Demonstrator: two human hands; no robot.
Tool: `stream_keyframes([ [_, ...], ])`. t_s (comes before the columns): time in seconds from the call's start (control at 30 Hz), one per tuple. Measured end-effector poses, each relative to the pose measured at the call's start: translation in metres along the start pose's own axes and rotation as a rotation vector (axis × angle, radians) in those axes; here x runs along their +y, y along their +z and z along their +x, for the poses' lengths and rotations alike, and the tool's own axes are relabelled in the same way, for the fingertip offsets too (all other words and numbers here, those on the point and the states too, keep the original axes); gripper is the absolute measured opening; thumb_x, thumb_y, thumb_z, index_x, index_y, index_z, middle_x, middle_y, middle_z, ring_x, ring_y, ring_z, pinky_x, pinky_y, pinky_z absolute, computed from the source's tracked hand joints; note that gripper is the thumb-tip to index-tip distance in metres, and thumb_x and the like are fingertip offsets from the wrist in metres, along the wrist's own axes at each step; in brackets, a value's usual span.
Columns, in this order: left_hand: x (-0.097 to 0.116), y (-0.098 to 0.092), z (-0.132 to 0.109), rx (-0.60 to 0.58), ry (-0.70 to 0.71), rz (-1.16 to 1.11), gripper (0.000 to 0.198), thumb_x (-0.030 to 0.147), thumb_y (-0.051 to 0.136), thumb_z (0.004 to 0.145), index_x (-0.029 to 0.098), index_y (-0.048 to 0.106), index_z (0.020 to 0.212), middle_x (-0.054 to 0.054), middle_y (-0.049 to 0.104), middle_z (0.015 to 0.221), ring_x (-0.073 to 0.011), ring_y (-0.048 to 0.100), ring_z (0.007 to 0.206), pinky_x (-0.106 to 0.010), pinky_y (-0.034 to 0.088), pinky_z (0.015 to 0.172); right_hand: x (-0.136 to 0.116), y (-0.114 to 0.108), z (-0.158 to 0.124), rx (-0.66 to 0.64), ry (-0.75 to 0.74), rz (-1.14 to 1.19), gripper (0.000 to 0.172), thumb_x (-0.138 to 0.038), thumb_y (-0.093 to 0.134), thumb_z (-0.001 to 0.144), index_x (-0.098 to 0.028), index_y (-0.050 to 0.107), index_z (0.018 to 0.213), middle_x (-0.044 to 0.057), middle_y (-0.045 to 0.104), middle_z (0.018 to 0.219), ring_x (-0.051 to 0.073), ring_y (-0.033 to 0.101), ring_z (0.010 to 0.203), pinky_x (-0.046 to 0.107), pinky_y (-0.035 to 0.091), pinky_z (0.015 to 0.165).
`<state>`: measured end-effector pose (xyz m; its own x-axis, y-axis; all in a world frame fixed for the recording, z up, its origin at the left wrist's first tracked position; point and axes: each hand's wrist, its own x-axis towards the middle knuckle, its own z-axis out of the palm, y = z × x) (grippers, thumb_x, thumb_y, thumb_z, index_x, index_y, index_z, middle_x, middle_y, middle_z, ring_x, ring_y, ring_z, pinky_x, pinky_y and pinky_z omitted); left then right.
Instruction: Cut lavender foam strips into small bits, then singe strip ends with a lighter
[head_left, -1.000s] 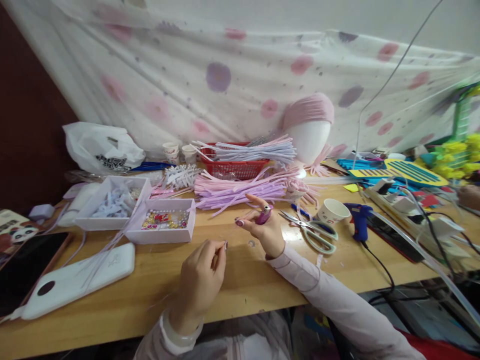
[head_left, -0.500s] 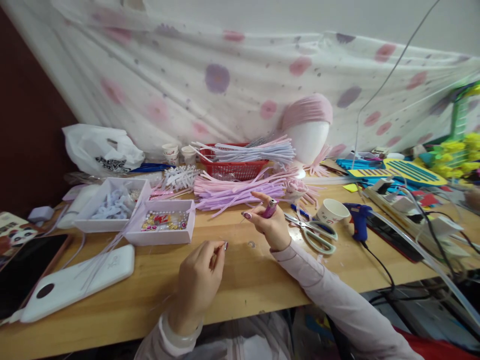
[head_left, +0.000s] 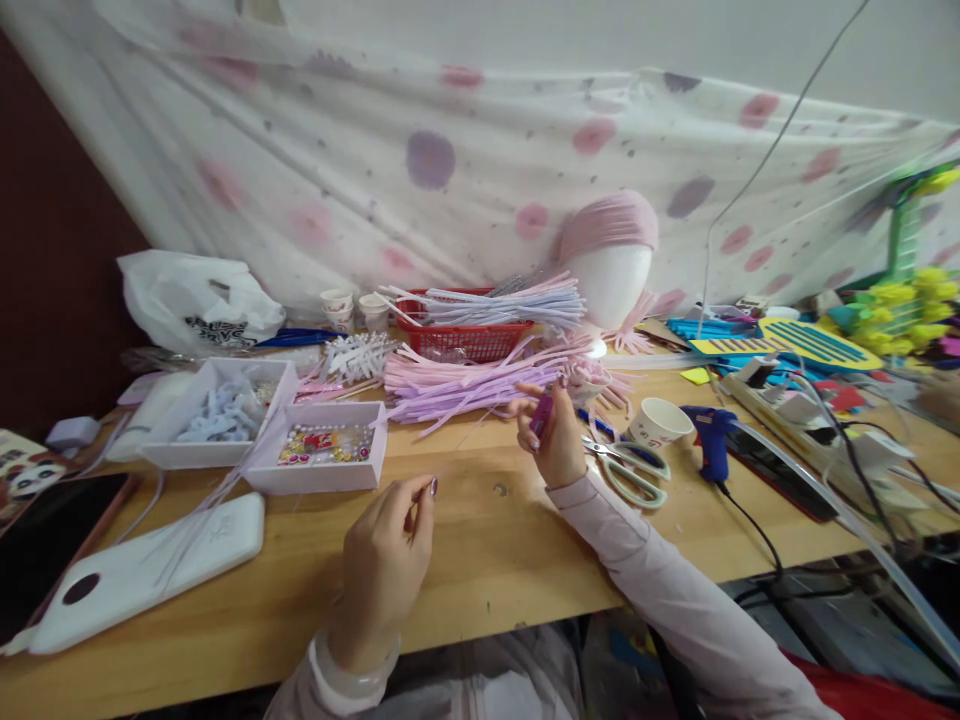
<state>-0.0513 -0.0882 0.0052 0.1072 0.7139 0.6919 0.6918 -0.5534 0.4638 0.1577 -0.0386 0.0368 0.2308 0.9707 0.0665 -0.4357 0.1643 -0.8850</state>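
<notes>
My right hand [head_left: 556, 440] is closed around a purple lighter [head_left: 541, 413], raised over the table just left of the scissors [head_left: 634, 470]. My left hand [head_left: 390, 545] hovers above the near part of the wooden table [head_left: 480, 550], thumb and forefinger pinched together. Whatever lies in that pinch is too small to make out. Left of the hands stands a lilac box [head_left: 315, 478] holding beads and gems. Behind them lies a bundle of pink and purple fuzzy stems [head_left: 465, 385].
A white paper cup [head_left: 660, 422] and a blue glue gun [head_left: 712, 440] stand on the right, near a power strip [head_left: 810, 420]. A red basket [head_left: 465, 342] and a head form [head_left: 606, 270] are behind. Left are a white power bank [head_left: 150, 575] and a phone [head_left: 60, 540].
My right hand has turned, with the lighter tipped more upright and the forefinger drawn in. The left hand keeps its pinch, slightly further left in view.
</notes>
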Motion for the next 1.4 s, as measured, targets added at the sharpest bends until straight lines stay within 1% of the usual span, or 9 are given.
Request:
stream_keyframes([
  [0.07,0.000,-0.001,0.000,0.023,0.003,0.003,0.011,0.020,0.053,0.084,0.019,0.063,0.087,0.000,0.067,0.068,-0.0092,0.056,0.052,-0.020,0.043,0.057,0.009,0.000,0.000,-0.103,0.184,0.000,0.047,-0.064,0.047,0.069,-0.019,0.047,0.056,-0.008,0.035,0.038,0.004,0.019,0.030,0.020,0.009,0.031],
  [0.13,0.001,-0.001,0.000,0.032,0.008,0.008,0.010,0.020,0.054,0.084,0.019,0.064,0.087,0.000,0.067,0.068,-0.0091,0.056,0.051,-0.020,0.043,0.057,0.020,0.001,-0.003,-0.209,0.346,-0.037,0.049,-0.064,0.043,0.068,-0.021,0.034,0.045,-0.009,0.024,0.034,0.004,0.015,0.029,0.020,0.007,0.030],
  [0.3,0.002,0.000,-0.001,0.034,0.031,0.017,0.011,0.019,0.054,0.084,0.018,0.064,0.088,0.000,0.068,0.068,-0.0089,0.055,0.052,-0.020,0.042,0.057,0.036,0.010,-0.016,-0.316,0.524,-0.144,0.050,-0.064,0.036,0.069,-0.023,0.028,0.042,-0.009,0.020,0.033,0.004,0.010,0.029,0.019,0.004,0.030],
  [0.43,0.003,0.001,-0.001,0.024,0.045,0.019,0.011,0.019,0.053,0.084,0.018,0.064,0.088,0.000,0.068,0.067,-0.0083,0.055,0.050,-0.020,0.042,0.057,0.036,0.014,-0.022,-0.326,0.510,-0.129,0.046,-0.060,0.037,0.069,-0.023,0.030,0.042,-0.009,0.020,0.033,0.004,0.010,0.030,0.019,0.005,0.029],
  [0.67,0.003,0.001,-0.001,0.018,0.039,0.028,0.010,0.018,0.054,0.083,0.019,0.064,0.087,0.001,0.067,0.067,-0.0077,0.055,0.049,-0.019,0.041,0.057,0.025,0.015,-0.017,-0.260,0.492,-0.064,0.044,-0.057,0.040,0.064,-0.022,0.029,0.040,-0.009,0.017,0.033,0.003,0.008,0.029,0.018,0.003,0.030],
  [0.9,0.001,0.003,-0.003,0.006,0.063,0.015,0.012,0.018,0.053,0.084,0.019,0.064,0.089,0.000,0.069,0.071,-0.0090,0.059,0.055,-0.018,0.043,0.059,0.030,0.019,-0.020,-0.322,0.448,-0.112,0.049,-0.065,0.042,0.061,-0.022,0.030,0.041,-0.009,0.020,0.034,0.003,0.010,0.030,0.019,0.004,0.031],
  [1.07,0.001,0.003,-0.003,0.011,0.074,0.033,0.011,0.017,0.054,0.083,0.019,0.064,0.087,0.001,0.069,0.070,-0.0081,0.061,0.057,-0.017,0.044,0.060,0.038,0.023,-0.024,-0.398,0.492,-0.166,0.048,-0.064,0.041,0.064,-0.022,0.030,0.043,-0.010,0.021,0.035,0.003,0.012,0.030,0.019,0.007,0.031],
  [1.27,0.001,0.003,-0.004,0.021,0.070,0.019,0.010,0.017,0.055,0.083,0.019,0.064,0.087,0.001,0.069,0.070,-0.0083,0.062,0.058,-0.017,0.044,0.060,0.045,0.027,-0.030,-0.364,0.437,-0.215,0.049,-0.061,0.042,0.067,-0.021,0.034,0.042,-0.008,0.024,0.034,0.003,0.017,0.028,0.020,0.009,0.030],
  [1.4,-0.002,0.006,-0.006,0.015,0.066,0.019,0.012,0.018,0.056,0.083,0.019,0.065,0.090,-0.001,0.071,0.075,-0.0097,0.063,0.061,-0.018,0.045,0.062,0.044,0.024,-0.028,-0.381,0.422,-0.165,0.048,-0.061,0.043,0.068,-0.021,0.034,0.042,-0.009,0.022,0.034,0.003,0.015,0.029,0.019,0.008,0.030],
])
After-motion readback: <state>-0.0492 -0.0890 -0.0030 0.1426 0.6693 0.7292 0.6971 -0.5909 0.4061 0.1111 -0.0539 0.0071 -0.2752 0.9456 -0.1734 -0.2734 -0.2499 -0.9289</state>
